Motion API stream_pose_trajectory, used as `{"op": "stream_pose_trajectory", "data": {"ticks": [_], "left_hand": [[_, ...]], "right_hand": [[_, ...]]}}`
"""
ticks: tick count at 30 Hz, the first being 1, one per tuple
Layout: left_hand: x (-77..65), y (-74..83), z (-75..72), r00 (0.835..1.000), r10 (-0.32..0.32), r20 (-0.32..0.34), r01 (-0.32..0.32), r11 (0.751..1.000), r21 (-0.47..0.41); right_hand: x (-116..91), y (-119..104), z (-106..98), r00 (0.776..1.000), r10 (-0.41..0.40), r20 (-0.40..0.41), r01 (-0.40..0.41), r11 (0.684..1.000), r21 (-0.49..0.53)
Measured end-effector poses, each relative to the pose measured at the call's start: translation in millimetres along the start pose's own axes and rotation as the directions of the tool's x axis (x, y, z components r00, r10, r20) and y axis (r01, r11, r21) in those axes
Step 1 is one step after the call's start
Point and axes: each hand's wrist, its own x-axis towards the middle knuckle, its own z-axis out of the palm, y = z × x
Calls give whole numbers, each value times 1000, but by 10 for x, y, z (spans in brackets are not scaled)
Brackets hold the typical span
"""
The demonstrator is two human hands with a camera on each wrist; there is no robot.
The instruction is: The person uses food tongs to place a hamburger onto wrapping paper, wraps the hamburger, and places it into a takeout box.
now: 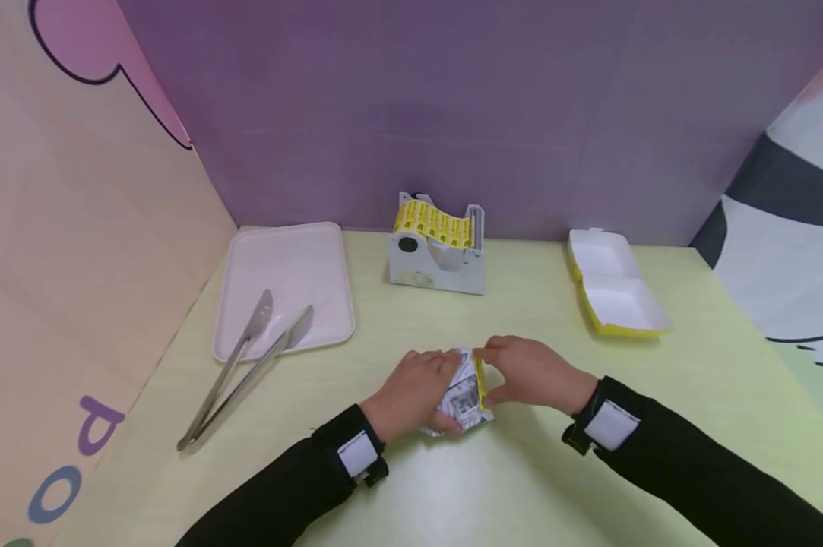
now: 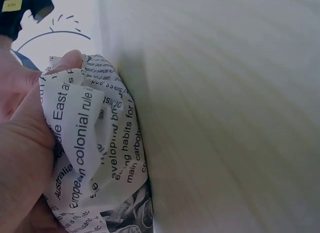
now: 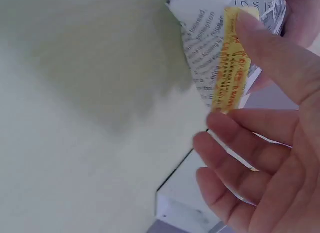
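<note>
A package (image 1: 463,391) wrapped in newsprint-patterned paper is on the table, between the two hands. My left hand (image 1: 411,391) grips it from the left, and printed words on the crumpled paper (image 2: 95,143) show close up in the left wrist view. A yellow sticker (image 3: 232,68) with red and black print lies along the package's right side. My right hand (image 1: 534,372) spans this sticker, the thumb at one end and the index fingertip at the other. Its remaining fingers are loosely bent. The package's contents are hidden by the paper.
Behind the package stands a label dispenser (image 1: 418,270) carrying a roll of yellow stickers (image 1: 432,222). At the left, metal tongs (image 1: 223,376) lie partly across a pale tray (image 1: 288,258). An opened yellow-and-white takeaway box (image 1: 623,304) sits at the back right. Purple panelling (image 1: 411,114) rises behind the table.
</note>
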Motion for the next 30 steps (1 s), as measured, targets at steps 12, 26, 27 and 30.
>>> {"op": "stream_pose_trajectory", "data": {"ticks": [12,26,27,30], "left_hand": [[-8,-11,31,998,38,-59,-36,999,30],[-23,6,3,997,43,-57,-41,998,36],[-24,7,4,997,44,-63,-41,998,36],[-33,8,18,997,39,-68,-37,999,32]], "right_hand": [[74,-73,72,1000,-2,26,0,997,81],[52,68,271,996,-70,-51,82,956,281],[55,67,271,996,-70,-54,82,955,285],[60,55,277,996,-69,-57,82,952,295]]}}
